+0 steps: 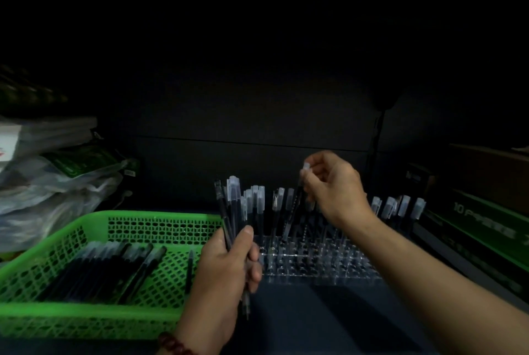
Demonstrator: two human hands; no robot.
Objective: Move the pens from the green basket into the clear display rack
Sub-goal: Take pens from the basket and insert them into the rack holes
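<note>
The green basket [134, 228] sits at the lower left with several dark pens [106, 271] lying in it. To its right stands the clear display rack [309, 263], with several capped pens upright in its back rows. My left hand [226, 274] grips a bunch of pens [233, 206] upright, at the rack's left front corner. My right hand [335, 185] pinches the cap end of a single pen [294, 206], whose tip points down into the rack's middle rows.
Plastic bags and stacked packets [54, 180] pile up behind the basket on the left. Dark and green boxes [472, 228] stand to the right of the rack. A dark back wall closes the shelf behind.
</note>
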